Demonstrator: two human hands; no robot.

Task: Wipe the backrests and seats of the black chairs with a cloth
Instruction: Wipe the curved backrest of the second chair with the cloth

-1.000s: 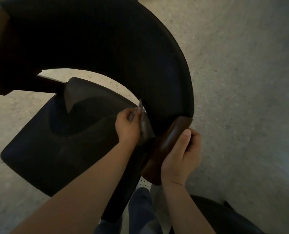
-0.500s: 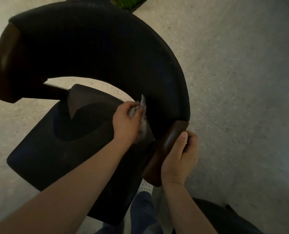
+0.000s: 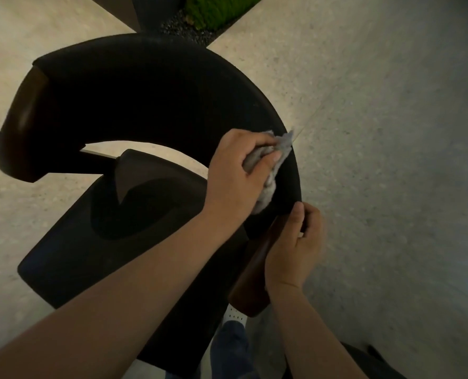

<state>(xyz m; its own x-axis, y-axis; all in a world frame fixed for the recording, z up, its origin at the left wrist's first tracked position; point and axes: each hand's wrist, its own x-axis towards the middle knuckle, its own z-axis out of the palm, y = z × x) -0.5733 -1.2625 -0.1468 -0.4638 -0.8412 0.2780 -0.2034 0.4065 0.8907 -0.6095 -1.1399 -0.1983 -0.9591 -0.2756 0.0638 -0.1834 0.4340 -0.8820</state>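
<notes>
A black chair (image 3: 150, 105) fills the middle of the view, seen from above on a pale speckled floor (image 3: 377, 132). Beyond the chair's far edge sits a dark planter (image 3: 134, 12) with gravel and a patch of green moss or grass (image 3: 216, 8). Nearer than the chair, a blue trouser leg (image 3: 232, 348) and a white perforated shoe (image 3: 237, 314) show below the armrest.

The backrest (image 3: 172, 86) is a broad, matte black band bent into a horseshoe, its open side facing left over the seat (image 3: 104, 242), a flat, rounded black pad. Each end of the band is capped by a glossy brown wooden armrest; the near one (image 3: 257, 272) runs lengthwise toward the camera.

The left hand (image 3: 238, 173) clenches a crumpled grey cloth (image 3: 271, 170), fuzzy and wrinkled, and presses it against the right-hand curve of the backrest, just above the near armrest. The cloth's long axis follows the band's outer edge. The right hand (image 3: 295, 242) grasps the near armrest where wood meets upholstery, thumb up along it.
</notes>
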